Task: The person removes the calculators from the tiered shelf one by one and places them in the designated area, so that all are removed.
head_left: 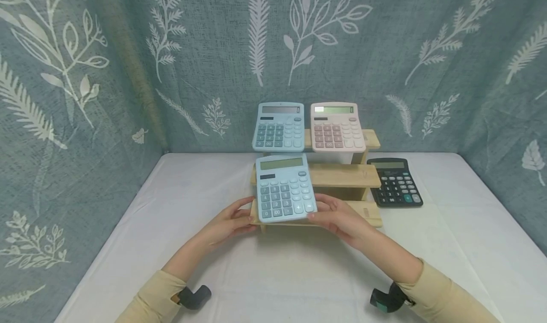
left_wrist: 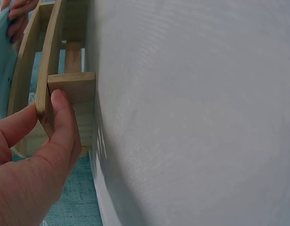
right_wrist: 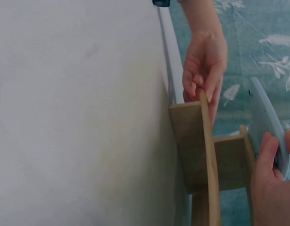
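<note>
Sleeves cut off; left grip pinching stand; right grip, partly hidden, clamped on lower blue calculator.

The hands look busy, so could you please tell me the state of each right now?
Left hand: closed, pinching the lowest shelf's end.
Right hand: closed, holding the lower blue calculator.

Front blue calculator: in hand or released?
In hand: the right hand grips the front calculator near its lower right corner; the left hand pinches the stand.
</note>
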The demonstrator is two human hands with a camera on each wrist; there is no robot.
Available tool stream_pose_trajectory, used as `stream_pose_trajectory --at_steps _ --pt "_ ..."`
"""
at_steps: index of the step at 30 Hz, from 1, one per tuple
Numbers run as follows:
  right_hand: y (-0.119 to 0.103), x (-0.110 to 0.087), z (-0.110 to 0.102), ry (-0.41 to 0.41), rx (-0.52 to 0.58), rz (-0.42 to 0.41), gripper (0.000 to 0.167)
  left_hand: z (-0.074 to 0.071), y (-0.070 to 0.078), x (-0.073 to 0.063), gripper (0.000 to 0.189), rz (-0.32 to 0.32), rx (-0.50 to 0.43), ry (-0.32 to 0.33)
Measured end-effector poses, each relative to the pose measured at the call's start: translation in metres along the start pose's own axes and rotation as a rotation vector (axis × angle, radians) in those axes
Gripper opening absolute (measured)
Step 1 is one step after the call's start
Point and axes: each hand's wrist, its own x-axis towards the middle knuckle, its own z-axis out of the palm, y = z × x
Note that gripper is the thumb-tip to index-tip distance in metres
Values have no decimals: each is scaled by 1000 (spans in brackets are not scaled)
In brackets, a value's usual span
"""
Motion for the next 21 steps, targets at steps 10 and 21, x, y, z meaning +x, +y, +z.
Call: stream_pose_trajectory --at_steps 10,21 --pt "3 -13 -4 -24 75 10 73 1 0 -1 66 -5 -5 8" --pt "2 -32 -12 -66 88 2 74 1 1 -2 66 -6 4 10"
